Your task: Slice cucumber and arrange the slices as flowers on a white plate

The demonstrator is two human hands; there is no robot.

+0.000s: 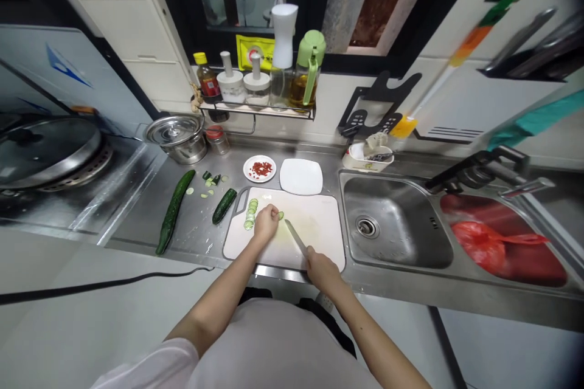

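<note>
On the white cutting board point(292, 255), my left hand point(266, 223) is closed, fingertips pinched at a small green cucumber slice point(280, 216). My right hand point(322, 268) grips a kitchen knife point(296, 238) by its handle, the blade pointing up and left with its tip close to that slice. A row of overlapping cucumber slices point(250, 214) lies left of my left hand on the board. Beside the board's left edge rests a cut piece of cucumber point(224, 206). Farther left is a long whole cucumber point(175, 213), with several scraps and end pieces point(208, 182) between them.
Behind the board stand a small plate of chopped red pieces point(260, 169) and a white square plate point(301, 177). To the right is the steel sink point(396, 225), with a red bag point(483, 246) beyond. A lidded pot point(177, 138) and covered pan point(50, 149) stand left. Bottles line the rack point(260, 110).
</note>
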